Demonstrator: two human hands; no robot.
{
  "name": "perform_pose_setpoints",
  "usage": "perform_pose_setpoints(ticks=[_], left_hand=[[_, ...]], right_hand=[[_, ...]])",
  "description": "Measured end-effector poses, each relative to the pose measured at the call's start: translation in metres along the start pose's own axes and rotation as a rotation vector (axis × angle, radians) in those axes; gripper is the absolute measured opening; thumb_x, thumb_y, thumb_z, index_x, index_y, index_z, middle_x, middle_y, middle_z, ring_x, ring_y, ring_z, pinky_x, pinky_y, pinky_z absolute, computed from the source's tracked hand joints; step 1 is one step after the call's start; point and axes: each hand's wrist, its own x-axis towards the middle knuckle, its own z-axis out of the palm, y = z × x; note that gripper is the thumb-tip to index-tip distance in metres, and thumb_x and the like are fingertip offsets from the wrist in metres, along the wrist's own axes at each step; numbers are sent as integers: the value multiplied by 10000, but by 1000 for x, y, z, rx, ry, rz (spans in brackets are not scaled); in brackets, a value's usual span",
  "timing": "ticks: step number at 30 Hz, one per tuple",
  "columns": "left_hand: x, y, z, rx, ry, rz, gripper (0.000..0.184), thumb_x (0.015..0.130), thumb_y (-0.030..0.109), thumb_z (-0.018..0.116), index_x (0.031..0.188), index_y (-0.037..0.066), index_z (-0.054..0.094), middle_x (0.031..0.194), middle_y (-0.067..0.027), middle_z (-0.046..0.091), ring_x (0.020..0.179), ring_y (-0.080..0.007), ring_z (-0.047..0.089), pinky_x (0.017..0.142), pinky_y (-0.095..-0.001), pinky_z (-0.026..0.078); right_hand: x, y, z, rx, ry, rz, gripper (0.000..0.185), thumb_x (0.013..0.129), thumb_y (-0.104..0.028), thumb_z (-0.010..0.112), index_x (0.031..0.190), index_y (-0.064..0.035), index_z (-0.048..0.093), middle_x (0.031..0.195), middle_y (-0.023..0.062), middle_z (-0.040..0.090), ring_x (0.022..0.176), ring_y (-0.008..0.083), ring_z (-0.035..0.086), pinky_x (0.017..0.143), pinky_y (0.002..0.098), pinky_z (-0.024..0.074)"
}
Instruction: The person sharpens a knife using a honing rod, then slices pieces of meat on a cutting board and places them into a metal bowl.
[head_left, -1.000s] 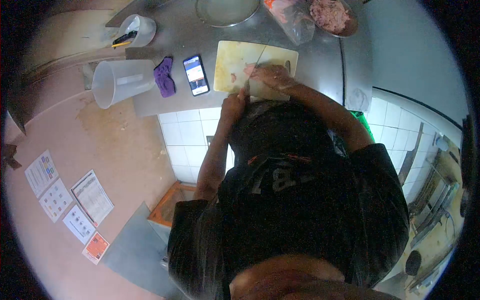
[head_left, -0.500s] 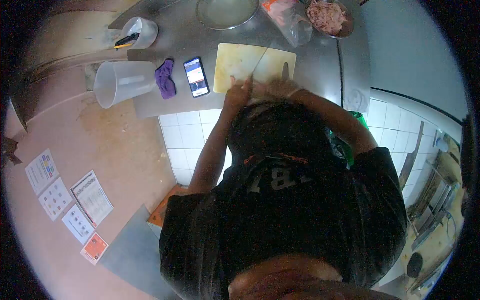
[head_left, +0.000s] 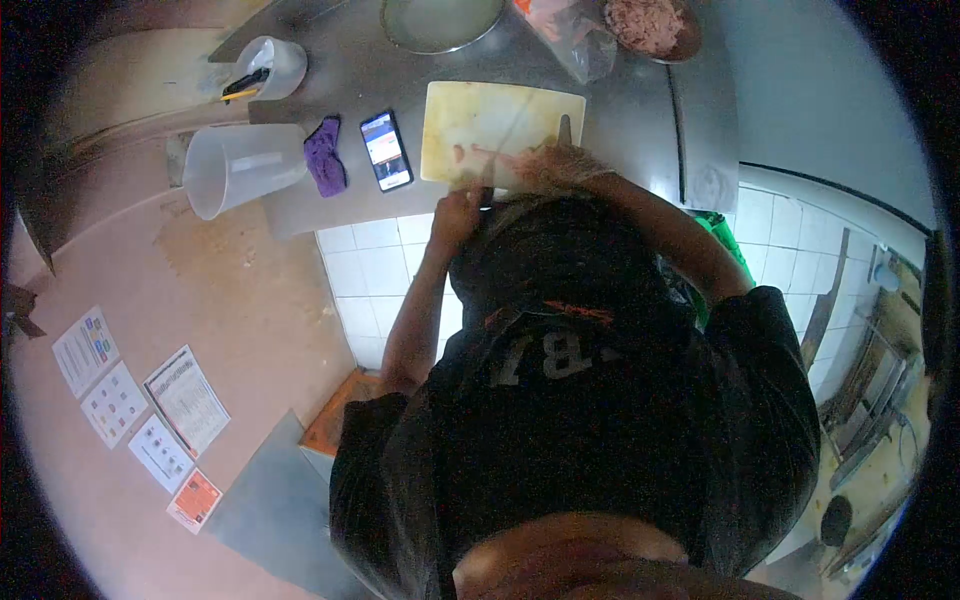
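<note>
My left hand (head_left: 457, 215) is closed around a knife (head_left: 488, 180) at the near edge of the pale cutting board (head_left: 450, 110); the dark handle shows, while the blade is blurred. On the board, my right hand (head_left: 553, 168) has its fingers pressed together on a strip of pink meat (head_left: 505, 158), close to the blade. A small pink scrap (head_left: 459, 153) lies left of the strip. The board's dark handle slot (head_left: 565, 130) is just beyond my right hand.
Left of the board are a phone (head_left: 386, 150), a purple cloth (head_left: 324, 158), a clear jug (head_left: 240, 168) and a white tub (head_left: 275, 68). Beyond it stand a round metal-rimmed vessel (head_left: 440, 25), a plastic bag (head_left: 585, 50) and a bowl of shredded pink meat (head_left: 648, 25).
My right hand moved in toward the near edge beside my left hand, then back out over the board. My left hand drew slightly away from it, near the board's edge. The view shifted slightly.
</note>
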Motion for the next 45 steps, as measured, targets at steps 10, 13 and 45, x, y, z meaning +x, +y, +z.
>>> perform_pose_setpoints(ticks=[10, 13, 45], left_hand=[[-16, -10, 10, 201, -146, -143, 567, 1024, 473, 294, 1105, 20, 626, 972, -302, 648, 922, -513, 615, 864, -555, 486], [2, -9, 19, 245, -176, -30, 469, 1031, 396, 324, 1181, 30, 577, 932, -290, 631, 879, -491, 619, 872, -547, 490], [-20, -7, 9, 193, -85, -117, 539, 1009, 467, 336, 1077, 31, 647, 960, -277, 661, 913, -505, 613, 872, -561, 467]], right_hand=[[6, -7, -5, 133, 83, -115, 413, 1006, -380, 409, 1351, -161, 476, 1178, 204, 614, 1091, 318, 607, 1009, 442, 415], [8, -6, 10, 81, 32, -188, 422, 1007, -378, 415, 1374, -174, 457, 1188, 201, 612, 1091, 309, 609, 1007, 430, 420], [80, 13, 56, 461, 443, -274, 441, 1036, -199, 332, 1461, -85, 309, 1390, 193, 468, 1173, 336, 563, 994, 426, 462]])
